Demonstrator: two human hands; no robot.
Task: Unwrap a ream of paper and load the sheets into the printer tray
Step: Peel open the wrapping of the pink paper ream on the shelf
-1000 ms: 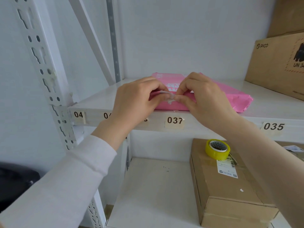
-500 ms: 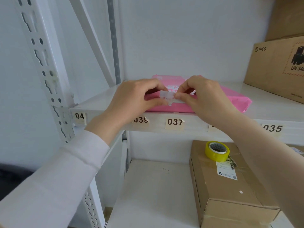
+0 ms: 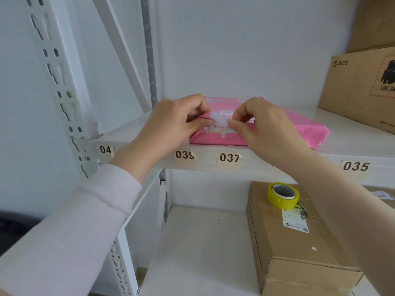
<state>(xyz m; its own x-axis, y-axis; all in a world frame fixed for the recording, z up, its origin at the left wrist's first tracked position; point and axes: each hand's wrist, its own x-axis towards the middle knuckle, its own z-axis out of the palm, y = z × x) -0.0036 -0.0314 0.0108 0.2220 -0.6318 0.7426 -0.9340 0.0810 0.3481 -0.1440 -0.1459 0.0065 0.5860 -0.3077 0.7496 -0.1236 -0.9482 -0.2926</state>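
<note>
A ream of paper in a pink wrapper point(image 3: 303, 130) lies flat on the upper white shelf point(image 3: 352, 144), its near end at the shelf's front edge. A strip of clear tape point(image 3: 219, 120) is peeled up from that near end. My left hand point(image 3: 171, 122) pinches the wrapper's edge at the tape's left side. My right hand point(image 3: 265, 127) pinches the tape's right end between thumb and forefinger. Both hands hide much of the wrapper's front. No printer is in view.
A PICO cardboard box point(image 3: 363, 88) stands at the shelf's right. On the lower shelf point(image 3: 198, 248) a brown carton point(image 3: 299, 253) bears a yellow tape roll point(image 3: 282, 195). A perforated white upright point(image 3: 64, 99) rises at the left. Number labels line the shelf front.
The tape strip has lifted higher off the pink wrapper as my hands pulled it up and slightly apart. The ream has stayed in place.
</note>
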